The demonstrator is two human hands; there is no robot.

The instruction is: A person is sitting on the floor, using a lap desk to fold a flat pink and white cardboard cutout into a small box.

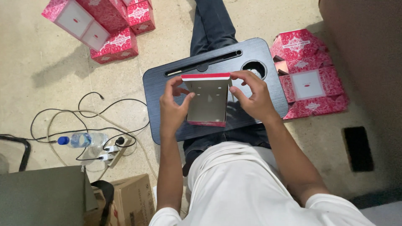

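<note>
Two hands on half-folded red-and-white cardboard box [208, 99], held above black lap desk [180, 83]: left hand [173, 106] pinches side wall, right hand [251, 96] grips top flap. Judged mid-assembly; flap needs pressing square.

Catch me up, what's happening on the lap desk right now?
A seated person holds a partly folded red-and-white carton in both hands over a black lap desk. The left hand grips its left wall, and the right hand pinches the top right corner. The open inside of the carton faces up. More red cartons lie on the floor to the upper left and to the right. A water bottle and cables lie at left.
</note>
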